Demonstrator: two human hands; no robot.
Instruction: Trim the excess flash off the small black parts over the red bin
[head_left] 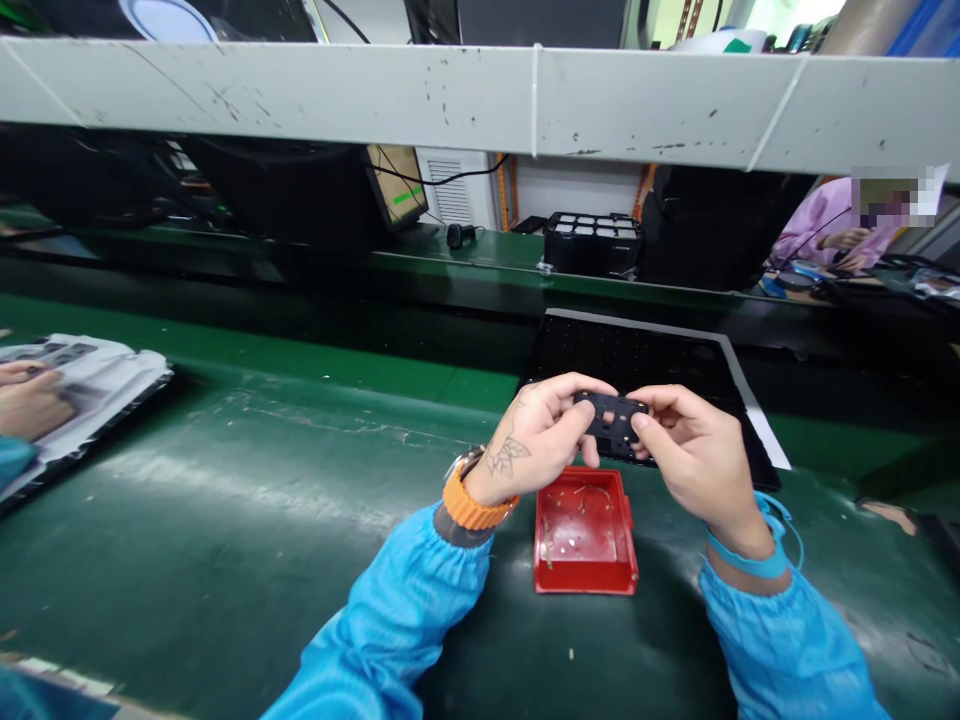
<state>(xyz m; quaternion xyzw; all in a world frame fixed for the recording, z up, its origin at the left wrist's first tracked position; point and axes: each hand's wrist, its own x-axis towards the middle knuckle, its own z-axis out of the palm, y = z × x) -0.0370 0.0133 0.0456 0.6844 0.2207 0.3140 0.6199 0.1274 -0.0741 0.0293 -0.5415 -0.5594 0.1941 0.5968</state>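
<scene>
A small black plate with openings (pixel 614 420) is held up between both hands, above the far edge of a red bin. My left hand (pixel 541 432) pinches its left end between thumb and fingers. On the right end, my right hand (pixel 691 446) grips it the same way. Below the hands sits the red bin (pixel 587 535), with tiny bits scattered on its bottom. Behind the hands lies a flat black panel (pixel 660 362) with a white strip along its edge.
Another person's hand (pixel 31 400) rests on a wrapped panel (pixel 112 385) at the left. A grey shelf beam (pixel 450 100) crosses above the green bench (pixel 262 540). Farther back are a monitor (pixel 397 185), a scanner (pixel 460 236), a black box (pixel 592 243) and a person in pink (pixel 814 220).
</scene>
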